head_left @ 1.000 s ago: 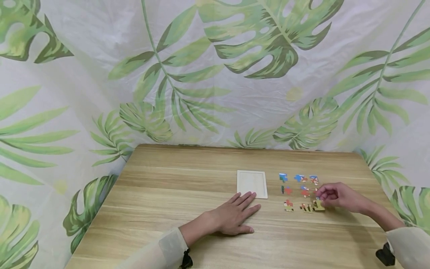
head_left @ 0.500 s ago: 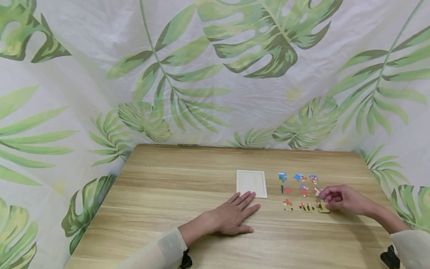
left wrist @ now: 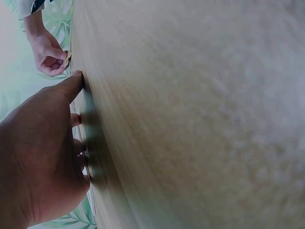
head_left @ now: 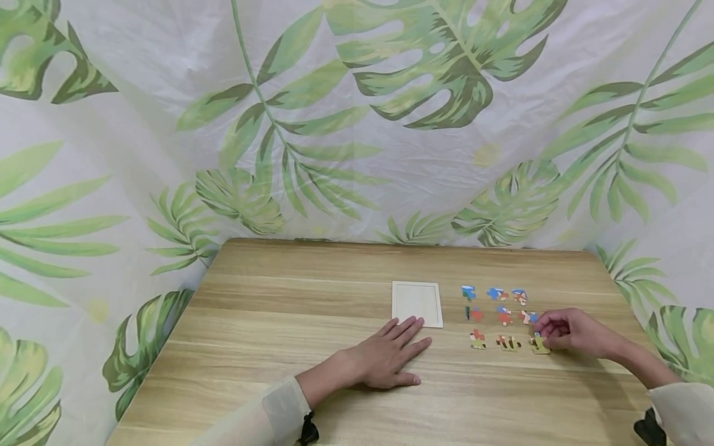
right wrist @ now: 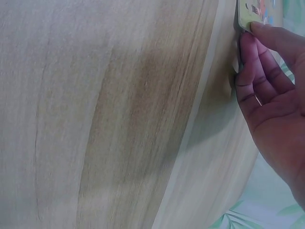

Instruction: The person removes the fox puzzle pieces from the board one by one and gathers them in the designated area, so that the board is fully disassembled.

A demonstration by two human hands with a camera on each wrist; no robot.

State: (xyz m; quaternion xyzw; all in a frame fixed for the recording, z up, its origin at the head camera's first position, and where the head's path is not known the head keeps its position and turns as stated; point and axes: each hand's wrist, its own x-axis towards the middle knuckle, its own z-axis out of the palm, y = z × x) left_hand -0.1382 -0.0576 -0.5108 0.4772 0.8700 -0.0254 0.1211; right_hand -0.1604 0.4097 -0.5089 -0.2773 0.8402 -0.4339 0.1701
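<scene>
My right hand (head_left: 580, 333) pinches the corner of a yellow-green jigsaw piece (head_left: 538, 344) between thumb and fingers, at the lower right of the loose pieces. In the right wrist view that jigsaw piece (right wrist: 249, 13) shows at the top, with the thumb on its picture side. My left hand (head_left: 387, 356) lies flat on the table with its fingers spread. Its fingertips rest on the near edge of a pale puzzle tray (head_left: 415, 303). Beside the held piece lies a striped puzzle piece (head_left: 508, 343). Just above it, a red, white and blue piece (head_left: 527, 317) is partly behind the right fingers.
Several other jigsaw pieces, such as a blue and green one (head_left: 468, 292) and a red one (head_left: 477, 339), lie in loose rows right of the tray. The wooden table (head_left: 279, 297) meets a leaf-printed cloth (head_left: 357, 155) at the back.
The right hand has moved a little to the right with the yellow-green jigsaw piece, away from the striped one. More of the piece above is uncovered. The left hand stays still.
</scene>
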